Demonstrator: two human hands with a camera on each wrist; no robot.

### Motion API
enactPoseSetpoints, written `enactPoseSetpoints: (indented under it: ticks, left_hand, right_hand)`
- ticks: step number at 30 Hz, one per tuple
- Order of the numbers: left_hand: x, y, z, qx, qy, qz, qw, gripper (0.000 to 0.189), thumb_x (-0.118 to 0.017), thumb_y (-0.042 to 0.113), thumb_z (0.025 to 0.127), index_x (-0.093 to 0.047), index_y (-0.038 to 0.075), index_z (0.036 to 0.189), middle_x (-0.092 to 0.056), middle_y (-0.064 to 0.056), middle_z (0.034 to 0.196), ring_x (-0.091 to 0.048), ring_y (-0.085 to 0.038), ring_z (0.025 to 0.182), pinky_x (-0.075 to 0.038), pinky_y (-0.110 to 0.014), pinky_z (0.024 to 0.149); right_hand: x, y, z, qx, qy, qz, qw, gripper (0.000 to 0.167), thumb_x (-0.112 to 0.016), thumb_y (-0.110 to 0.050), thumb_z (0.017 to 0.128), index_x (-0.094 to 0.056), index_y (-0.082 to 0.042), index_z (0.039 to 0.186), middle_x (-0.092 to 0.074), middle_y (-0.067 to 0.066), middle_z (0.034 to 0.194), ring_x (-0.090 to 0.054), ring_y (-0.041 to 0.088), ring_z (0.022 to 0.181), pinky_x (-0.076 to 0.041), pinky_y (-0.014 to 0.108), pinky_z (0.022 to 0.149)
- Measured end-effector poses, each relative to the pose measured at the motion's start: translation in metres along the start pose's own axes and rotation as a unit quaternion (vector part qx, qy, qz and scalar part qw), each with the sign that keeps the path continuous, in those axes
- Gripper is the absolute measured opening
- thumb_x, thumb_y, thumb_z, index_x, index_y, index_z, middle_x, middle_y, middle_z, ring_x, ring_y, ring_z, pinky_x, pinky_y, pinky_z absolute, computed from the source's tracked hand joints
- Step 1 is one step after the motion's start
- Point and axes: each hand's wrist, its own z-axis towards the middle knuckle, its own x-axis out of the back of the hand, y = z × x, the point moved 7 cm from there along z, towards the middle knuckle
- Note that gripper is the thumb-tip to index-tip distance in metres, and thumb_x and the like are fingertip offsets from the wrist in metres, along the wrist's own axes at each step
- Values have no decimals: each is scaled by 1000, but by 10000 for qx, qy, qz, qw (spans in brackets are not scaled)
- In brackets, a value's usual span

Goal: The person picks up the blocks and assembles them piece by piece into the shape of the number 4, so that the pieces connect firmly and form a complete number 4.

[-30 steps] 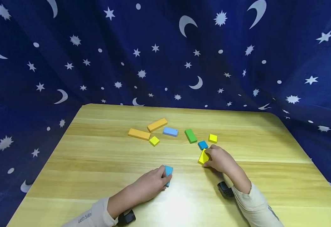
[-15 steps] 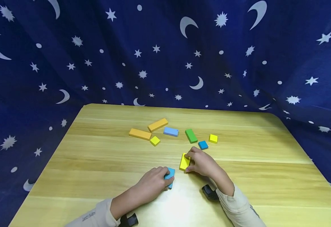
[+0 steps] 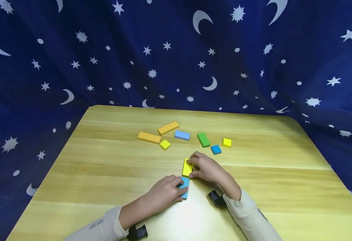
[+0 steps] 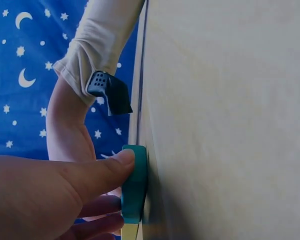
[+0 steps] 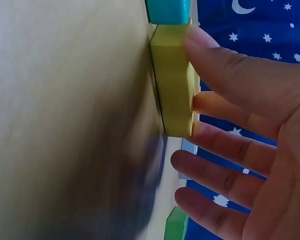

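Note:
A light blue block [image 3: 184,188] lies flat on the table, and my left hand [image 3: 163,193] grips it by its sides. In the left wrist view the thumb presses along the edge of this block [image 4: 135,187]. My right hand [image 3: 208,168] holds a yellow rectangular block [image 3: 187,168] between thumb and fingers. The yellow block's near end meets the far end of the light blue block. In the right wrist view the thumb lies on a corner of the yellow block [image 5: 172,82], with the blue block [image 5: 169,10] right at its end.
Further back on the wooden table [image 3: 103,174] lie two orange blocks [image 3: 149,137], a periwinkle block [image 3: 182,135], a green block [image 3: 203,140], a small blue block [image 3: 216,149] and two small yellow blocks [image 3: 165,144]. A star-patterned curtain [image 3: 176,60] hangs behind.
My right hand has moved left with the yellow block, away from the small blue block and up against the light blue one. My left hand has shifted slightly right with its block.

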Motion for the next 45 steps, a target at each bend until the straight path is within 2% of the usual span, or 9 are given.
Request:
enactPoseSetpoints:
  ticks: [10,14,21,25,32,45]
  left_hand:
    - [1,3,2,-107,238,254,9993,34,-62,44,83,-67,26,111,-58,4,100,-55,-10,91,-46,-22,75]
    - [1,4,2,-113,253,348,9990,34,-62,45,82,-67,27,111,-59,5,100,-55,-10,91,-46,-22,73]
    - [4,4,3,-79,76,475,9988,34,-59,46,84,-66,28,111,-58,5,99,-54,-10,92,-44,-21,72]
    - [5,4,2,-74,120,497,9987,33,-59,46,83,-67,28,110,-58,5,98,-54,-11,92,-44,-21,71]
    - [5,4,0,-45,168,454,9988,34,-60,47,82,-67,28,109,-58,5,98,-54,-11,89,-44,-21,70]
    - [5,5,-2,-4,295,532,9981,35,-62,49,80,-68,28,107,-59,6,95,-54,-11,88,-44,-22,71]
  right_hand:
    - [-4,-3,2,40,-198,-34,9998,47,-74,-24,74,-63,1,112,-58,10,107,-56,23,97,-47,37,83]
    - [-5,-4,1,42,-258,-32,9997,47,-74,-25,75,-62,1,113,-58,11,109,-56,24,98,-47,38,84]
    - [-2,-4,3,216,-192,-163,9995,44,-72,-24,76,-63,0,113,-58,10,110,-56,24,99,-47,37,84]
    - [-2,-4,3,272,-176,-129,9994,40,-71,-20,78,-63,-1,112,-58,10,110,-56,23,99,-47,37,84]
    - [-7,-12,4,396,-383,216,9982,37,-68,-16,82,-61,-1,115,-56,11,116,-55,26,105,-46,40,88]
    - [-9,-13,3,418,-514,165,9977,37,-67,-15,82,-61,0,115,-55,12,118,-55,26,107,-45,41,90]
